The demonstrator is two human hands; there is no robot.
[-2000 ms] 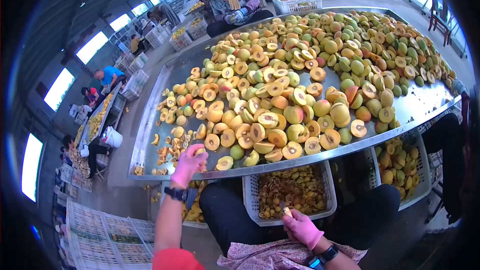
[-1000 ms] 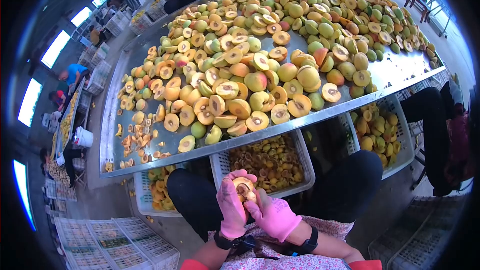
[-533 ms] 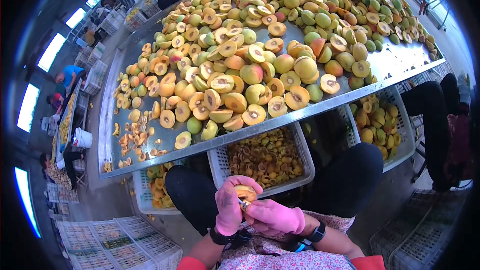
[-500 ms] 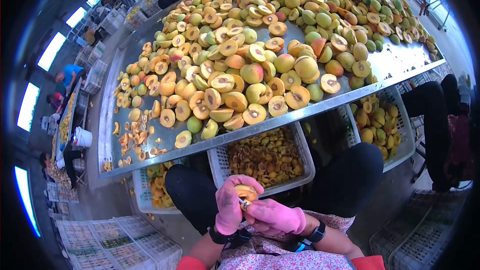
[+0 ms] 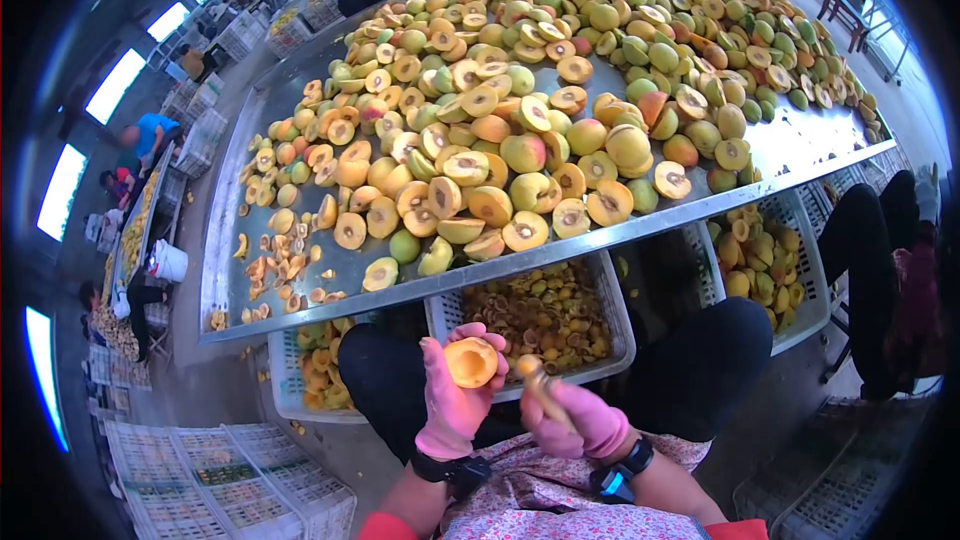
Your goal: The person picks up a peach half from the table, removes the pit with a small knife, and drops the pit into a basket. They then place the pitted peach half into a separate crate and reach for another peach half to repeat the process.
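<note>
My left hand (image 5: 455,400), in a pink glove, holds a halved fruit (image 5: 471,362) with its hollowed cut face up. To its right my right hand (image 5: 580,420), also gloved in pink, is closed round a wooden-handled tool (image 5: 546,402). A small orange-brown piece (image 5: 528,366) shows at the tool's upper end; the tip itself is hidden. Both hands are above my lap, apart from each other. Beyond them, a metal table (image 5: 560,246) bears a large heap of halved fruits (image 5: 490,205).
Under the table edge stand a crate of scraps (image 5: 628,345), a left crate of fruit pieces (image 5: 290,390) and a right crate of fruit halves (image 5: 815,280). Stacked crates (image 5: 230,480) are at lower left. Another person's dark-clad legs (image 5: 865,270) are at right; other people work farther back.
My hands have moved apart, and the tool has come out of the fruit. The half in my left hand now shows an empty hollow. The view has shifted slightly.
</note>
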